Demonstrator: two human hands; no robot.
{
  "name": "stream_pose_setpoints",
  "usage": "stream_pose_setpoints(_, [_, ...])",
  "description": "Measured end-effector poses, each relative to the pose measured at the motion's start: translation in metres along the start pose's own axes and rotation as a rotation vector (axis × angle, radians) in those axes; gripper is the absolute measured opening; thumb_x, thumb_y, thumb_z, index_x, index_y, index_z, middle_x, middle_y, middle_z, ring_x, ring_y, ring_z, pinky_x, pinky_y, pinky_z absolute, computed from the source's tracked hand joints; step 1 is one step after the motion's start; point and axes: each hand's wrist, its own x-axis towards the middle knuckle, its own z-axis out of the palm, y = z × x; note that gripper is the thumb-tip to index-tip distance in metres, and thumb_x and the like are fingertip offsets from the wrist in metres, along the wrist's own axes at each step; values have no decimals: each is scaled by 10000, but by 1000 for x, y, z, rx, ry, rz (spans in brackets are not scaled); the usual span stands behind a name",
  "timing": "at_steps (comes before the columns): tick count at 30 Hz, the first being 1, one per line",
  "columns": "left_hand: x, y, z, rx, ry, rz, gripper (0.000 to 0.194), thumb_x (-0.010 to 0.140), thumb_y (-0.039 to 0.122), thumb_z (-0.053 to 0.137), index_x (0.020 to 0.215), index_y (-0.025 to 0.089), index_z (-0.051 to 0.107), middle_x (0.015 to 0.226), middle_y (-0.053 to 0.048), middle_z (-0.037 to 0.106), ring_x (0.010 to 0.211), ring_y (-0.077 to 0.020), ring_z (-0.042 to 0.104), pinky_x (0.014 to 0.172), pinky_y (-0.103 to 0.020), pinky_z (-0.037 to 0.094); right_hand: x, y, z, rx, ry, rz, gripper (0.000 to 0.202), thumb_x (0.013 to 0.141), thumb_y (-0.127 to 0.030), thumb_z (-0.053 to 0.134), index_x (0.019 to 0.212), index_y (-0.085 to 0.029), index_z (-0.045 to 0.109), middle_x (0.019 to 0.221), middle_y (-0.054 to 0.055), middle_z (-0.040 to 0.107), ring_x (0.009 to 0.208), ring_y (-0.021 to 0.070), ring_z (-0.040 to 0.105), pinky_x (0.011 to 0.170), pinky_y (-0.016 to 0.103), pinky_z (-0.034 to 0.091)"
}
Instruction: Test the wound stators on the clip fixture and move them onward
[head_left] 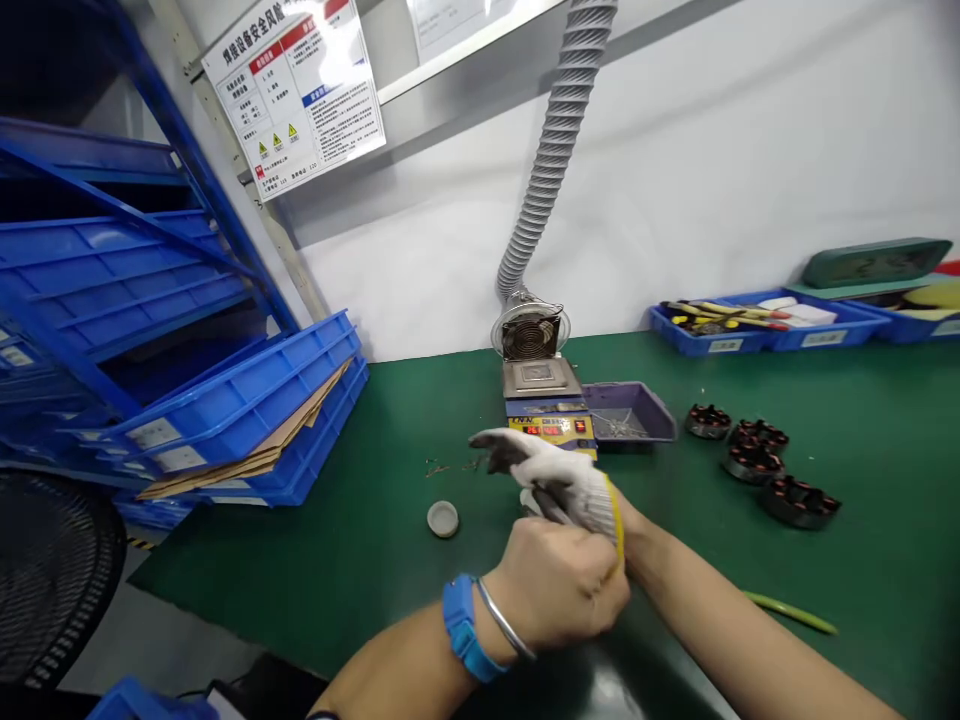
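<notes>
- Left hand (562, 585), bare, with a blue wristband (465, 628) and a metal bangle: fingers curled shut, pinching the yellow-trimmed cuff of the white glove (566, 475) at the right wrist.
- Right hand (547, 470) inside that glove; its fingers part spread and pointing left, holding nothing that shows.
- Step in hand, as I judge it: seating the glove on the right hand. The next move likely calls for a firm pull along the wrist while the gloved fingers push in.
- Both hands hover above the green counter (360, 540), near its front edge, mid-width.
- Just behind: solder pot (546, 395) with red display, under a grey extraction hose (551, 150).
- Grey tray (628, 412) touching the pot's right side.
- Four dark wound stators (757, 462) toward the right; a small round cap (442, 518) to the left.
</notes>
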Motion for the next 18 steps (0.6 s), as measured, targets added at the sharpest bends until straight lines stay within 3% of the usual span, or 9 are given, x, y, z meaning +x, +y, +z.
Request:
stream_pose_setpoints(2, [-10, -9, -18, -128, 24, -118, 286, 798, 215, 537, 526, 185, 454, 469, 18, 524, 424, -73, 461, 437, -226, 292, 9, -4, 15, -63, -68, 88, 446, 565, -196, 567, 987, -147, 704, 1044, 88, 677, 951, 221, 602, 899, 348, 483])
stream_pose_setpoints(4, [-21, -20, -41, -281, 81, -382, 280, 794, 274, 594, 559, 184, 471, 473, 39, 490, 425, -59, 421, 443, -200, 302, 14, -9, 26, -72, -41, 114, 412, 602, -229, 588, 985, -133, 706, 1063, 109, 677, 909, 214, 609, 853, 341, 490])
stream_pose_setpoints(6, [-29, -32, -65, -365, 173, -686, 214, 730, 349, 711, 781, 180, 590, 487, 79, 447, 434, -56, 381, 443, -189, 292, 10, -14, 31, 16, -85, 85, 440, 714, -318, 606, 1109, -141, 685, 1131, 124, 656, 960, 218, 609, 852, 339, 491])
stream_pose_setpoints(8, [-35, -43, -85, -406, 204, -875, 607, 648, 380, 799, 1164, 168, 561, 496, 120, 392, 448, -61, 348, 456, -188, 279, 0, -16, 30, 153, -242, 59, 540, 794, -426, 611, 1264, -159, 622, 1185, 135, 632, 1055, 231, 595, 907, 353, 478])
stream_pose_setpoints(9, [-37, -46, -92, -450, 179, -903, 726, 648, 393, 801, 1270, 160, 508, 504, 123, 384, 461, -66, 352, 472, -191, 292, -6, -15, 27, 211, -327, 63, 590, 813, -468, 615, 1318, -165, 587, 1219, 140, 616, 1108, 239, 580, 950, 364, 460])
stream_pose_setpoints(10, [-37, -48, -97, -505, 140, -897, 701, 684, 416, 773, 1280, 155, 515, 523, 106, 410, 487, -75, 382, 500, -199, 324, -12, -13, 23, 254, -401, 72, 630, 811, -501, 630, 1344, -170, 570, 1251, 146, 600, 1149, 250, 565, 980, 375, 445])
stream_pose_setpoints(12, [-35, -48, -99, -589, 67, -851, 417, 778, 468, 670, 1041, 146, 647, 578, 42, 488, 556, -96, 447, 560, -223, 377, -24, -7, 11, 323, -510, 111, 657, 811, -545, 636, 1361, -194, 560, 1349, 140, 539, 1241, 264, 514, 1024, 391, 418])
stream_pose_setpoints(14, [-30, -42, -93, -587, 26, -826, 357, 816, 492, 605, 705, 153, 612, 596, 5, 502, 584, -101, 441, 568, -232, 368, -32, -3, -4, 386, -593, 186, 650, 844, -602, 573, 1387, -245, 533, 1426, 111, 476, 1306, 261, 463, 1051, 413, 397])
stream_pose_setpoints(18, [-7, -32, -67, -548, 2, -808, 381, 807, 442, 604, 579, 172, 460, 548, 28, 395, 553, -81, 334, 522, -222, 277, -49, -16, -34, 289, -533, 232, 721, 835, -669, 509, 1441, -284, 447, 1453, 90, 451, 1312, 248, 465, 1052, 443, 401])
